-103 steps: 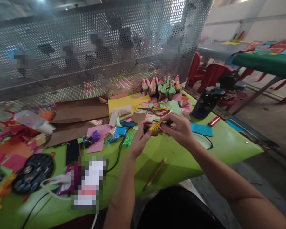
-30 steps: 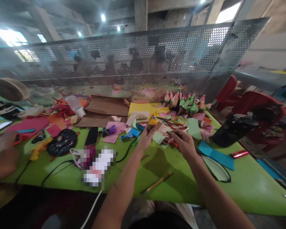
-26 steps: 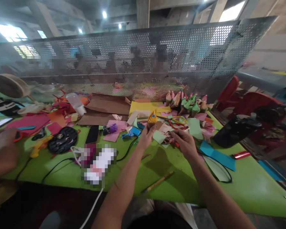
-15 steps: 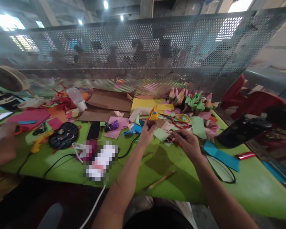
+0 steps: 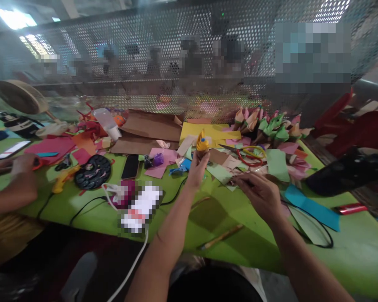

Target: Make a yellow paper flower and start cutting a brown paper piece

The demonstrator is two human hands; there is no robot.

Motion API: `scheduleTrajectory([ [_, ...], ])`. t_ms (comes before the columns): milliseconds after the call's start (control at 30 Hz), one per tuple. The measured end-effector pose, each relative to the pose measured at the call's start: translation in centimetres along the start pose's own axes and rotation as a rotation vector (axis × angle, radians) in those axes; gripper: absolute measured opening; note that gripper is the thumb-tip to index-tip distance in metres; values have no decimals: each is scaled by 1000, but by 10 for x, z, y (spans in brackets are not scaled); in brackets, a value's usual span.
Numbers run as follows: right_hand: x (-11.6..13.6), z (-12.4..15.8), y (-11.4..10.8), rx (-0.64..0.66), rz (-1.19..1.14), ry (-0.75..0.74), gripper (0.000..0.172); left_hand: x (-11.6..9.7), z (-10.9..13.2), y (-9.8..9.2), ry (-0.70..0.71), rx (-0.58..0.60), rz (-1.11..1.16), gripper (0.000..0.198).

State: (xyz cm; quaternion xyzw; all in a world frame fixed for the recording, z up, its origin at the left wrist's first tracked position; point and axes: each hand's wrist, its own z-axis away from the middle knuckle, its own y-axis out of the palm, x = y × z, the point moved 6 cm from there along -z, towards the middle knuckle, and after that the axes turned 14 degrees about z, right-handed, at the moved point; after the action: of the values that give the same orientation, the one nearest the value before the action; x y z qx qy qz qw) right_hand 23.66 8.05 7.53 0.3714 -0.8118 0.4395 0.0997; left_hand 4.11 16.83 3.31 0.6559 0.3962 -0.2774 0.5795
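Note:
My left hand (image 5: 195,167) is raised above the green table (image 5: 182,218) and pinches a small yellow folded-paper cone (image 5: 202,142) with a blue tip. My right hand (image 5: 261,193) rests low among the paper scraps, fingers curled on something thin that I cannot make out. Red-and-yellow scissors (image 5: 248,153) lie just beyond it. A row of pink, orange and green paper cones (image 5: 267,126) stands at the back right.
A co-worker's hand (image 5: 22,176) is at the far left beside a black paint palette (image 5: 93,172). A phone (image 5: 130,166), cables, brown card (image 5: 148,128), a pencil (image 5: 222,237), a dark bottle (image 5: 346,170) and a perforated metal screen (image 5: 164,54) surround the work area.
The view has tilted down and shifted right. My left hand has stayed raised with the yellow cone. My right hand has slid a little toward me over the scraps.

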Motion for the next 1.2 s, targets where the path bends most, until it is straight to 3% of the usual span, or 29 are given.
scheduleTrajectory([
  [100,2,-1,-1,-7,17,-7,14,12,1,7,-205,21,218,28],
  [167,2,-2,-3,-11,32,2,15,13,1,9,-245,25,290,27],
  [500,-4,0,5,23,47,30,16,8,3,6,-134,66,200,34],
  [700,-11,-1,12,14,46,75,13,12,3,5,-144,55,170,41],
  [1200,-7,1,17,-58,146,106,12,27,19,34,-266,123,225,54],
])
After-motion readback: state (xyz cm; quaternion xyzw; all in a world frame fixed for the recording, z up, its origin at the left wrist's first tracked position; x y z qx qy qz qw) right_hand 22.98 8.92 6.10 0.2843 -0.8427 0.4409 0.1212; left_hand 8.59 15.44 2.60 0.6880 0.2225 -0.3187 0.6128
